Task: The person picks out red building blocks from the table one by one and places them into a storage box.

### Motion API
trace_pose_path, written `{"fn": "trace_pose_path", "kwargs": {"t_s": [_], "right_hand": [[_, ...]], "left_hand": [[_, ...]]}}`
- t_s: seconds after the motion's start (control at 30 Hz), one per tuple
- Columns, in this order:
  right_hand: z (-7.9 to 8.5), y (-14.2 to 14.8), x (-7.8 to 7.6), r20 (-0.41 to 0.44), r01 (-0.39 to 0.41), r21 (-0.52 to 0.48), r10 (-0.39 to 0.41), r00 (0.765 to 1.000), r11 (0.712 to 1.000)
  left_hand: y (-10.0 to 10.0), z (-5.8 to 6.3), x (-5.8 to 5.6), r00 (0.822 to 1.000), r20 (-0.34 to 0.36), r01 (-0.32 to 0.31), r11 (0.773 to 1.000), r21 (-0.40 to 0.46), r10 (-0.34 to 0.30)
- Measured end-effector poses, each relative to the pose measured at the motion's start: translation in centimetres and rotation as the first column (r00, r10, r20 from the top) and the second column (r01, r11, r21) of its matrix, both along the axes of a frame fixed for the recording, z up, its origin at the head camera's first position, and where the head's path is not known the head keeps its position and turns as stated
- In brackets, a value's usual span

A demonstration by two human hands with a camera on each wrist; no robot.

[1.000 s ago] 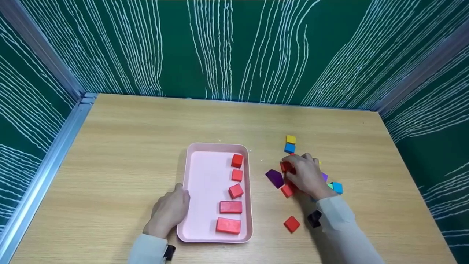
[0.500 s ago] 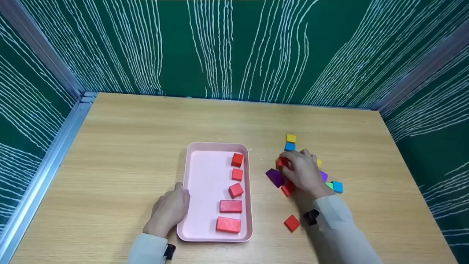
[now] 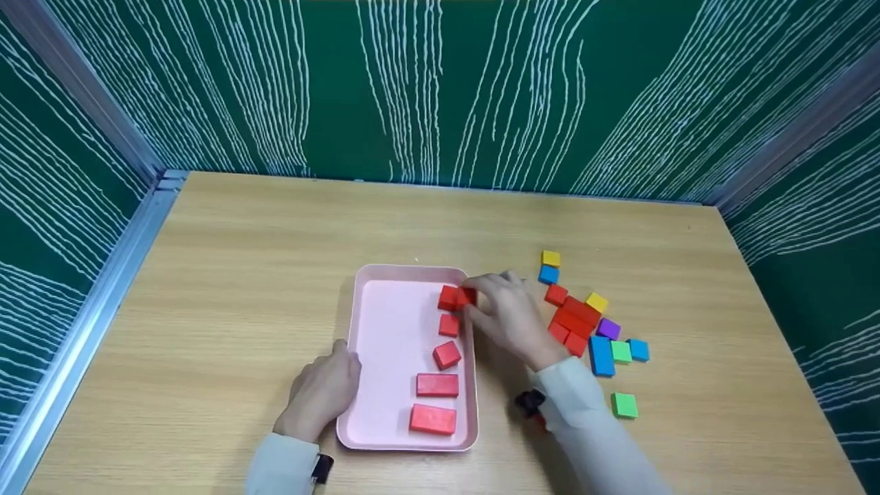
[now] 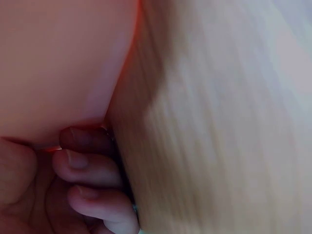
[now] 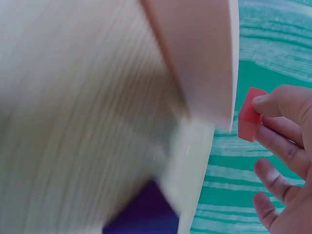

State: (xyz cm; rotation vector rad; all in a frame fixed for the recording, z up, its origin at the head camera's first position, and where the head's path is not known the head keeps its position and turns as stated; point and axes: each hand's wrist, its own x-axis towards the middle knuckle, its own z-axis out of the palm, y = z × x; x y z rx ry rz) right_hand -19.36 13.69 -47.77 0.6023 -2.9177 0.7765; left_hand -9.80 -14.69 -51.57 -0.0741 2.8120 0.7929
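Note:
My right hand (image 3: 510, 316) pinches a red block (image 5: 251, 114) between thumb and fingers, above the right rim of a pink tray (image 3: 392, 443). In the head view that block overlaps a red cube (image 3: 447, 298) in the tray; whether they touch I cannot tell. Below that cube, two more red cubes (image 3: 448, 325) and two red rectangular blocks (image 3: 433, 419) lie along the tray's right side. My left hand (image 3: 322, 388) holds the tray's left edge, its curled fingers (image 4: 90, 165) against the outer wall in the left wrist view.
Right of the tray, red blocks (image 3: 576, 317) cluster among yellow, blue, green and purple ones. A dark purple block (image 5: 146, 214) shows in the right wrist view. A green block (image 3: 624, 405) lies apart, nearer the front. Green panels (image 3: 509, 89) with white lines enclose the table.
My right hand has picked a red block from the pile and carried it left to the tray's right rim. The left hand stays at the tray's left edge.

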Motion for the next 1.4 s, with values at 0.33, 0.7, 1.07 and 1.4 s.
{"fn": "trace_pose_path", "kwargs": {"t_s": [0.33,0.7,1.07,1.4], "right_hand": [[-0.1,-3.7,0.2,-0.028,-0.106,0.051,0.107,0.994,0.993],[-1.5,-4.9,0.4,0.002,-0.168,0.170,0.170,0.985,0.971],[-2.7,-5.0,0.7,-0.039,-0.185,0.214,0.198,0.979,0.959],[-2.7,-4.9,0.6,-0.053,-0.223,0.163,0.234,0.971,0.961]], "left_hand": [[0.4,0.3,-0.3,1.000,-0.010,0.012,1.000,-0.002,-0.012],[0.4,0.2,-0.4,1.000,0.007,0.002,1.000,-0.019,-0.002],[0.2,-0.1,-0.2,0.999,-0.034,0.014,1.000,-0.004,-0.014],[-0.1,-0.3,0.0,1.000,-0.018,-0.002,1.000,-0.013,0.001]]}}
